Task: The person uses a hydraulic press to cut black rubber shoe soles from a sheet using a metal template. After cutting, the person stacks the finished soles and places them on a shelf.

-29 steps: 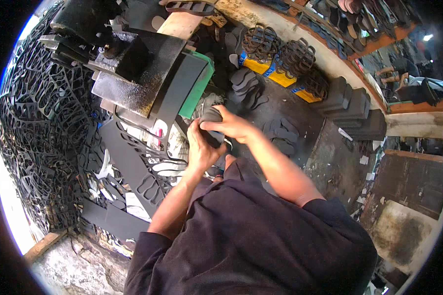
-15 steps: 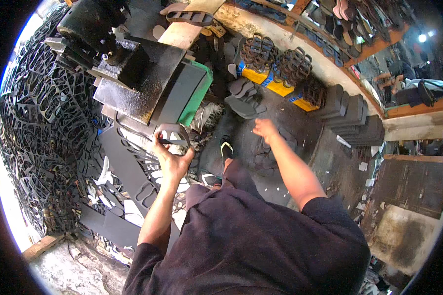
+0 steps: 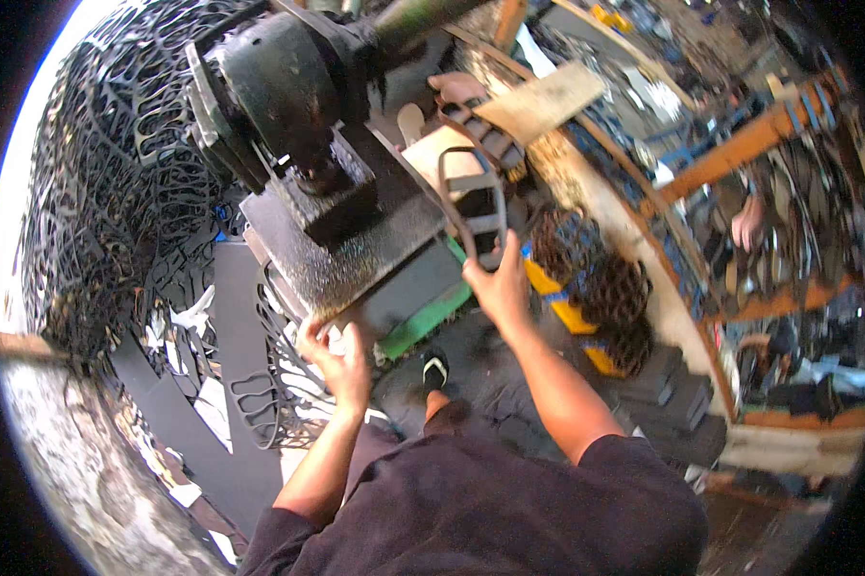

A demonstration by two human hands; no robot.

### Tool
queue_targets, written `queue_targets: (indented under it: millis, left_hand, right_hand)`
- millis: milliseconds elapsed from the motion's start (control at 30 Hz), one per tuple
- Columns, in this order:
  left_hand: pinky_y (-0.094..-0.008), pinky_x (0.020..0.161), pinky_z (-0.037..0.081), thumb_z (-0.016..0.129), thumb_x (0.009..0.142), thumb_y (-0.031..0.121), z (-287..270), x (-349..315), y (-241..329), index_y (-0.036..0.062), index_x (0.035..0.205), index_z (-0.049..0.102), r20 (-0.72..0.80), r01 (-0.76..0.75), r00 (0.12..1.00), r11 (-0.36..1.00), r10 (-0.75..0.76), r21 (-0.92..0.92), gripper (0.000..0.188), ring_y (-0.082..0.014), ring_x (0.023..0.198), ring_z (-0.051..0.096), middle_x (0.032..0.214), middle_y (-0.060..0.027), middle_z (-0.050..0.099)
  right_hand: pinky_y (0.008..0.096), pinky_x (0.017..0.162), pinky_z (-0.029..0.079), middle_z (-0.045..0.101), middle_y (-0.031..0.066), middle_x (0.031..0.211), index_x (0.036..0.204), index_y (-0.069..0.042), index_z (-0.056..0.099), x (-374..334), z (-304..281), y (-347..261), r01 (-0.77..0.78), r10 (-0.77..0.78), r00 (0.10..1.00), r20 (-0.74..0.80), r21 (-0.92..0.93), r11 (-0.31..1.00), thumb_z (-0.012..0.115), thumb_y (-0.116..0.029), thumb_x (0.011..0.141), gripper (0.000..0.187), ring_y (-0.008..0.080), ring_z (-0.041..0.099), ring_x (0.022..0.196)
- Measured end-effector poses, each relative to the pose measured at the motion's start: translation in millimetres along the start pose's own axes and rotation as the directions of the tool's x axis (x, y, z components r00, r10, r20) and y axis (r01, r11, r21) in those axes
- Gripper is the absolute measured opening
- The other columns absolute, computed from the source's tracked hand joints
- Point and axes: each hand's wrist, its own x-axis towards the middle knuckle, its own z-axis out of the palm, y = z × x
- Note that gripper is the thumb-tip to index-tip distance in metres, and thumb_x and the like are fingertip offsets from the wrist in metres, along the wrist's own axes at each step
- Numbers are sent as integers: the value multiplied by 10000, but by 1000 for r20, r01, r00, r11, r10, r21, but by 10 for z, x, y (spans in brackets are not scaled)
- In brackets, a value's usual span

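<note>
My right hand [image 3: 498, 288] is closed on the lower end of a sole-shaped cutting die [image 3: 503, 206], a thin dark metal outline with crossbars. The die stands tilted up in front of a wooden plank [image 3: 533, 110]. My left hand [image 3: 338, 370] holds nothing; its thumb and fingers are apart, beside the near left corner of the press. The press [image 3: 279, 86] is a black machine with a worn metal plate [image 3: 322, 278] under its head. Below that plate lie a dark sheet [image 3: 380, 322] and a green block [image 3: 428, 322].
Another brown die [image 3: 485, 134] rests by the plank. Several dark dies or frames sit on yellow-and-blue boxes [image 3: 548, 278] at the right. Stacked dark foam slabs [image 3: 677, 394] stand nearer. Cut-out scrap webbing [image 3: 154, 115] heaps at the left, with dark sheets [image 3: 245, 355] below.
The die has passed from my left hand to my right, which has moved up beside the press. My left hand is now empty. The view has shifted toward the press.
</note>
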Motion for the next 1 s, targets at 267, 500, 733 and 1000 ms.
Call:
queue_targets:
  millis: [267, 500, 733, 1000]
  left_hand:
    - [-424, 1059, 452, 797, 825, 107, -18, 504, -720, -42, 1393, 495, 100, 245, 942, 862, -320, 445, 660, -345, 1217, 598, 1303, -221, 599]
    - [-371, 905, 550, 836, 834, 142, -441, 448, -434, 19, 1412, 531, 189, 396, 854, 841, -485, 370, 665, -222, 1039, 651, 1176, -109, 668]
    - [-341, 777, 594, 693, 989, 147, -782, 525, -705, 34, 1277, 655, 317, 751, 653, 644, -688, -148, 311, -164, 923, 675, 1062, -54, 704]
    - [-420, 901, 578, 701, 980, 155, -1189, 518, -1007, 20, 1254, 672, 541, 803, 578, 544, -611, -243, 307, -200, 1102, 675, 1189, -69, 713]
  right_hand:
    - [483, 1033, 493, 699, 221, 1185, 1200, -62, 697, 2571, 1233, 1217, 48, -38, 997, 73, -139, 989, 872, -445, 721, 638, 396, 630, 1186]
    - [518, 1178, 371, 409, 310, 1542, 1541, -84, 404, 3329, 830, 1504, 206, 51, 917, 395, -580, 788, 892, -511, 682, 1077, 466, 404, 1427]
    - [372, 947, 483, 619, 100, 1158, 1318, -45, 526, 904, -126, -117, -358, 139, 858, 495, 381, 852, 798, -329, 864, 601, 195, 594, 1067]
    - [521, 1139, 383, 558, 227, 1349, 1282, -60, 606, -1744, 529, -1376, 135, -297, 800, 522, 325, 936, 906, -380, 723, 711, 419, 452, 1371]
